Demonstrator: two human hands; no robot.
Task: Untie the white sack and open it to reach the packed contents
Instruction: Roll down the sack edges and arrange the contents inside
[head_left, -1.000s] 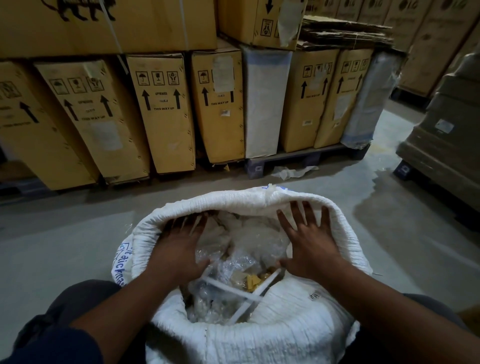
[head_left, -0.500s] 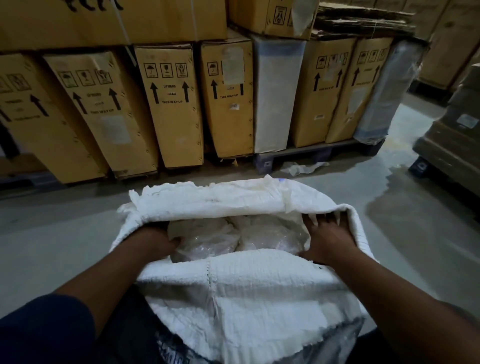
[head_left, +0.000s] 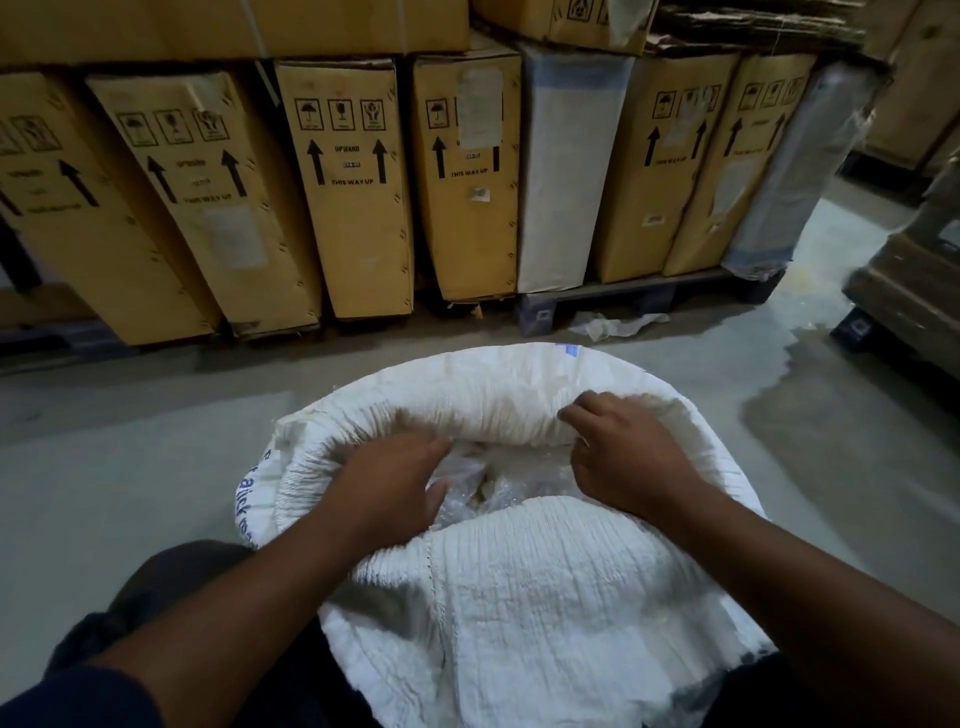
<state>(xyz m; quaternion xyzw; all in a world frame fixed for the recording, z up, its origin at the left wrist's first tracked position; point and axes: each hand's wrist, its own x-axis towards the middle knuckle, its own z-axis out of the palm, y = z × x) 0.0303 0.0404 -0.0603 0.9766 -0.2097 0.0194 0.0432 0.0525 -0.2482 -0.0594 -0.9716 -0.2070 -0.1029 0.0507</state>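
Observation:
The white woven sack (head_left: 545, 587) stands on the floor between my knees, its mouth open and its rim rolled outward. Clear plastic packets (head_left: 493, 483) show in the gap between my hands. My left hand (head_left: 395, 483) lies inside the left part of the mouth, fingers spread and pointing toward the packets, holding nothing that I can see. My right hand (head_left: 623, 457) is at the far right of the mouth, its fingers curled and pinching the far rolled rim (head_left: 483, 415). The near wall of the sack hides the lower contents.
Tall cardboard boxes (head_left: 353, 182) with arrow marks lean in a row on a dark pallet (head_left: 644, 296) just beyond the sack. A crumpled scrap (head_left: 613, 326) lies on the grey floor (head_left: 130, 457). More stacked goods (head_left: 909, 291) stand at the right.
Both hands have come up from the side walls of the mouth toward its middle. My right hand now pinches the far rim, and the mouth is narrower over the packets.

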